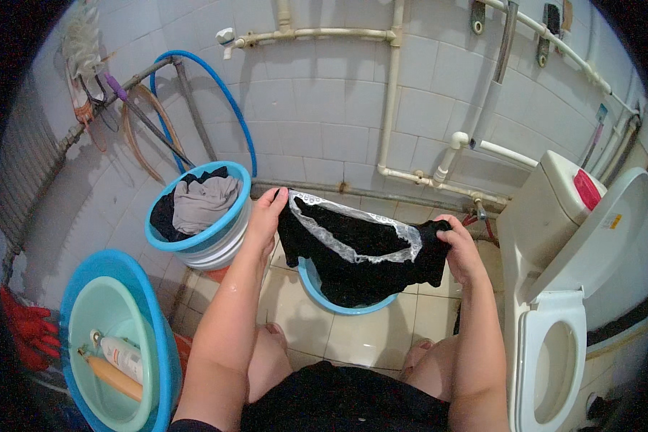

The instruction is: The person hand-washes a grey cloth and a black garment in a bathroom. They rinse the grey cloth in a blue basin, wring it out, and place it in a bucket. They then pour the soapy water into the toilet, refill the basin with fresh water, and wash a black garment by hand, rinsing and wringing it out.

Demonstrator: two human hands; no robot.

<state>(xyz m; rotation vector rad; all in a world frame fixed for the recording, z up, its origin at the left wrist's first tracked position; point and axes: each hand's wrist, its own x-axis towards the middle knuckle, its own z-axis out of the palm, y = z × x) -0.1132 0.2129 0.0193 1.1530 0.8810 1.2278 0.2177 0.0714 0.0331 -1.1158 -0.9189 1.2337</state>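
Stretched between my two hands is a black garment [331, 277] with a white lace trim around its wide neck opening. My left hand [268, 212] pinches its upper left corner, and my right hand [459, 245] grips the right side, fingers closed on the cloth. The garment hangs above a light blue basin [360, 309] on the floor and hides most of it. What lies in that basin is covered by the cloth.
A blue-rimmed bucket [194, 234] holding grey and black clothes stands at the left. Nearer are stacked basins [72, 309] with a white bottle [126, 356] inside. A toilet [522, 345] with raised lid stands right. Pipes [317, 34] and a blue hose [230, 101] run along the tiled wall.
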